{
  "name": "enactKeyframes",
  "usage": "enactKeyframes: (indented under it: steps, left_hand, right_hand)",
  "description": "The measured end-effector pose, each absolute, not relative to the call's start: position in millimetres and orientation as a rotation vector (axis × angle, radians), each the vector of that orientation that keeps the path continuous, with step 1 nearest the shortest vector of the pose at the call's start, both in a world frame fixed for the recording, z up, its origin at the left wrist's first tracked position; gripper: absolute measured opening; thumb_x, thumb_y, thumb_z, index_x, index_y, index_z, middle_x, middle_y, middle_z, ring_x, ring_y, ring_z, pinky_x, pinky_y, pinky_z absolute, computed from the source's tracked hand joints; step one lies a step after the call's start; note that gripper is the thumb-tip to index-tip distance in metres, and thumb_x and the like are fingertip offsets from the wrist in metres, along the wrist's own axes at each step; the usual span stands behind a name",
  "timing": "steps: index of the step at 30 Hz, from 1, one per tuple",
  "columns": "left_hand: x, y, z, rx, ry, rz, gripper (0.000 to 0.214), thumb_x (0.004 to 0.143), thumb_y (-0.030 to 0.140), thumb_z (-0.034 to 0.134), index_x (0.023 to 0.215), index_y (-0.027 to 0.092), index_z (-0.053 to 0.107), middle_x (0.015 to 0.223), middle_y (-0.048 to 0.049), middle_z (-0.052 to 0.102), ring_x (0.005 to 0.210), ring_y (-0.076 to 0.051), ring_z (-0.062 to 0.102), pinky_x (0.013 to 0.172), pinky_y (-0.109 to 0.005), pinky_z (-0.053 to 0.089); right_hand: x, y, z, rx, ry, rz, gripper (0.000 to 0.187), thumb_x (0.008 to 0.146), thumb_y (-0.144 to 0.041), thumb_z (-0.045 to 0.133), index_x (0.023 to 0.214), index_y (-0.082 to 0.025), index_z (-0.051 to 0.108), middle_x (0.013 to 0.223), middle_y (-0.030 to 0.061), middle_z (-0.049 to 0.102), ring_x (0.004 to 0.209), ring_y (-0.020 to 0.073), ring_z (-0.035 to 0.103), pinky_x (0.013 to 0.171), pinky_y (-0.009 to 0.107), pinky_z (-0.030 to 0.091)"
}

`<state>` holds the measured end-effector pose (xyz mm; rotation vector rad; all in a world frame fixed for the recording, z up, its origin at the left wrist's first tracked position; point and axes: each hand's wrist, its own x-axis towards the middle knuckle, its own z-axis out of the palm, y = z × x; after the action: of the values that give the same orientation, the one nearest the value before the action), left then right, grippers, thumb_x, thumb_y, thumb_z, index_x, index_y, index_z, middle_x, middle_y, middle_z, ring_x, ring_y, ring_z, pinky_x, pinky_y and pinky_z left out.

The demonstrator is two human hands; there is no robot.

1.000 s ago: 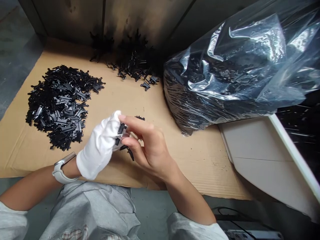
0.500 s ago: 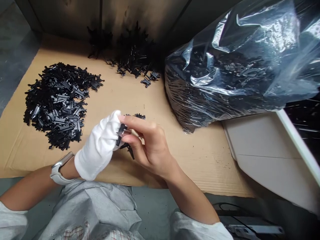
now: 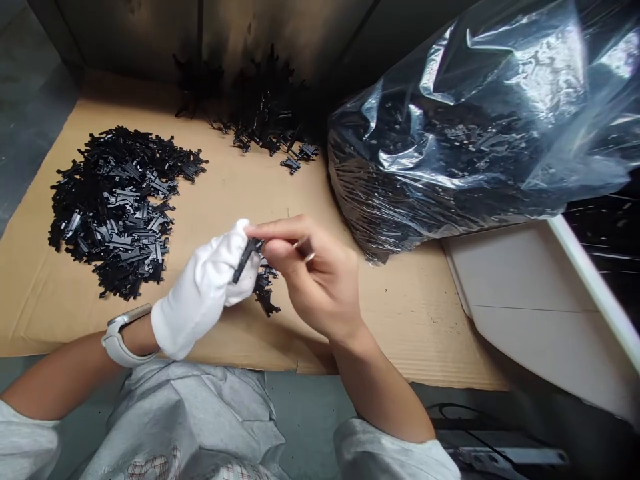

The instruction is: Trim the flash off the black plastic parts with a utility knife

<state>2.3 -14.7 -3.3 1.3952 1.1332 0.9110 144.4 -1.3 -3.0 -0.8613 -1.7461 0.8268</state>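
In a white glove, my left hand (image 3: 207,287) is closed on a small black plastic part (image 3: 244,260), tilted upright. My bare right hand (image 3: 320,280) is beside it, index fingertip and thumb at the part's upper end. A small blade (image 3: 306,249), shiny at its end, pokes out between the curled fingers of my right hand; most of it is hidden. Beneath the hands lie several loose black plastic pieces (image 3: 267,301) on the cardboard, partly covered by the glove and fingers.
A large heap of black plastic parts (image 3: 115,213) covers the left of the cardboard sheet (image 3: 240,190). More parts (image 3: 267,120) are piled at the back wall. To the right, a clear plastic bag (image 3: 440,153) full of black pieces rests beside an open carton flap (image 3: 540,300).
My right hand has moved slightly right and the blade has swung away from the black part into the curled fingers. My left hand still grips the part, now turned a little.
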Motion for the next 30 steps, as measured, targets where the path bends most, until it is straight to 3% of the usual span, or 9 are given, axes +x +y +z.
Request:
enactKeyframes:
  steps: [2, 5, 8, 11, 16, 23, 27, 30]
  left_hand:
    - [2, -13, 2, 1.091, 0.905, 0.875, 0.047, 0.102, 0.042, 0.021, 0.059, 0.023, 0.021, 0.048, 0.007, 0.018, 0.041, -0.007, 0.021, 0.043, -0.022, 0.029]
    - [1, -10, 2, 0.747, 0.669, 0.834, 0.047, 0.101, 0.041, 0.034, 0.059, 0.021, 0.026, 0.05, 0.0082, 0.018, 0.043, -0.005, 0.016, 0.042, -0.02, 0.021]
    - [1, -8, -3, 0.608, 0.569, 0.755, 0.048, 0.097, 0.048, 0.045, 0.06, 0.021, 0.029, 0.052, 0.0085, 0.019, 0.043, -0.005, 0.017, 0.041, -0.018, 0.02]
    - [0, -7, -6, 0.58, 0.504, 0.69, 0.05, 0.096, 0.048, 0.046, 0.057, 0.02, 0.03, 0.053, 0.0083, 0.018, 0.043, -0.005, 0.02, 0.042, -0.018, 0.022]
    - [1, -6, -2, 0.627, 0.517, 0.658, 0.045, 0.1, 0.034, 0.034, 0.057, 0.021, 0.03, 0.049, 0.0076, 0.021, 0.041, -0.006, 0.018, 0.041, -0.02, 0.02]
    - [6, -8, -9, 0.879, 0.895, 0.853, 0.03, 0.092, 0.037, 0.05, 0.069, 0.021, 0.04, 0.056, 0.0073, 0.034, 0.047, -0.006, 0.028, 0.044, -0.019, 0.027]
    - [3, -6, 1, 1.076, 1.103, 0.865, 0.038, 0.1, 0.04, 0.033, 0.069, 0.02, 0.041, 0.055, 0.0058, 0.041, 0.048, -0.006, 0.034, 0.046, -0.019, 0.032]
    - [0, -2, 9, 1.166, 1.051, 0.807, 0.034, 0.098, 0.039, 0.039, 0.069, 0.021, 0.043, 0.056, 0.0054, 0.043, 0.048, -0.007, 0.035, 0.047, -0.02, 0.034]
  right_hand:
    - [145, 2, -1, -0.895, -1.682, 0.963, 0.023, 0.098, -0.037, 0.054, 0.093, -0.02, 0.069, 0.08, 0.0007, 0.068, 0.066, 0.0095, 0.06, 0.057, 0.023, 0.047]
    - [144, 4, 2, -0.936, -1.591, 1.109, 0.025, 0.088, -0.043, 0.067, 0.085, -0.019, 0.066, 0.065, -0.0037, 0.055, 0.055, 0.0073, 0.047, 0.048, 0.021, 0.038]
    - [142, 4, 3, -0.953, -1.534, 1.234, 0.027, 0.083, -0.044, 0.074, 0.082, -0.02, 0.06, 0.06, -0.0068, 0.044, 0.053, 0.0068, 0.04, 0.046, 0.021, 0.032]
    - [141, 4, 5, -0.932, -1.486, 1.308, 0.026, 0.082, -0.039, 0.075, 0.082, -0.02, 0.057, 0.061, -0.0074, 0.041, 0.053, 0.0067, 0.039, 0.047, 0.021, 0.031]
    - [143, 5, 5, -0.931, -1.436, 1.37, 0.024, 0.083, -0.036, 0.074, 0.08, -0.02, 0.056, 0.066, -0.0062, 0.048, 0.054, 0.0056, 0.042, 0.047, 0.021, 0.033]
    - [143, 4, 7, -0.979, -1.362, 1.448, 0.03, 0.079, -0.041, 0.077, 0.082, -0.019, 0.057, 0.071, -0.0056, 0.055, 0.052, 0.0042, 0.043, 0.047, 0.02, 0.038]
    - [147, 7, 7, -1.034, -1.323, 1.379, 0.032, 0.073, -0.041, 0.082, 0.082, -0.019, 0.06, 0.068, -0.0051, 0.057, 0.057, 0.0066, 0.05, 0.051, 0.021, 0.043]
    - [150, 8, 5, -1.056, -1.346, 1.329, 0.033, 0.073, -0.042, 0.082, 0.081, -0.02, 0.06, 0.067, -0.0045, 0.058, 0.057, 0.0074, 0.051, 0.053, 0.022, 0.043]
